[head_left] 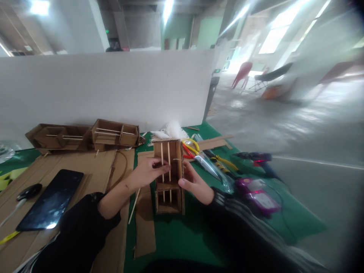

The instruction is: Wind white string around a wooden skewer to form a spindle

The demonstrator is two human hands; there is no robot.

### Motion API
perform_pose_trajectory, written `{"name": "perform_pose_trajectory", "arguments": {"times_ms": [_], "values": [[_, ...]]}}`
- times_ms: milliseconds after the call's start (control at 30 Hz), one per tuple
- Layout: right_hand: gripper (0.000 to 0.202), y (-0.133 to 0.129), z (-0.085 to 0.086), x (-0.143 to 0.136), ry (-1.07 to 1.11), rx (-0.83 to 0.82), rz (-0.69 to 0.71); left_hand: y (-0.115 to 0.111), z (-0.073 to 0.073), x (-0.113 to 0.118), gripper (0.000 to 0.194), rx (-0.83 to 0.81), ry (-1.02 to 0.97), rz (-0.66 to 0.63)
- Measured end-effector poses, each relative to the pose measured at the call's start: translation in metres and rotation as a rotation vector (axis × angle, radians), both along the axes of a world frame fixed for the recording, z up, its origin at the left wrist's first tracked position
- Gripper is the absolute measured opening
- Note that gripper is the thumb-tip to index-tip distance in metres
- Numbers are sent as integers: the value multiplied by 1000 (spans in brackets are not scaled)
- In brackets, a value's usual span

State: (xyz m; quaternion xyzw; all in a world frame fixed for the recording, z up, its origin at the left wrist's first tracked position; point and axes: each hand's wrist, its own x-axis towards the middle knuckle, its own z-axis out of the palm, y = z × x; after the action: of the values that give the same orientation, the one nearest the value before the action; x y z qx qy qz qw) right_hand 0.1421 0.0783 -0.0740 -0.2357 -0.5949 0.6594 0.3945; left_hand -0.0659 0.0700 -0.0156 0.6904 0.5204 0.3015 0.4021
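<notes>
A cardboard box [168,207] with an open side towards me stands in front of me, split by a cross wall into a longer and a shorter compartment. Two thin wooden sticks [170,153] run lengthwise through it. My left hand [148,170] reaches in from the left, its fingers closed at the sticks in the longer compartment; part of the fingers is hidden behind them. Along the box's right wall, my right hand [196,184] grips the cardboard, thumb on the near edge and fingers round the outside.
Two similar cardboard boxes [106,135] stand at the back left. A phone [51,199] lies on cardboard sheets to the left. Scissors [204,163], pliers [224,161], a purple device [260,199] and a power drill [260,159] lie to the right. A white partition [108,87] rises behind.
</notes>
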Motion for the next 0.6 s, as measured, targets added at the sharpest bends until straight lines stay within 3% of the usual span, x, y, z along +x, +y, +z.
{"name": "perform_pose_trajectory", "arguments": {"times_ms": [600], "values": [[77, 0, 0, -1, 12, 4, 4, 1, -1, -1, 29, 12, -15, -22]]}}
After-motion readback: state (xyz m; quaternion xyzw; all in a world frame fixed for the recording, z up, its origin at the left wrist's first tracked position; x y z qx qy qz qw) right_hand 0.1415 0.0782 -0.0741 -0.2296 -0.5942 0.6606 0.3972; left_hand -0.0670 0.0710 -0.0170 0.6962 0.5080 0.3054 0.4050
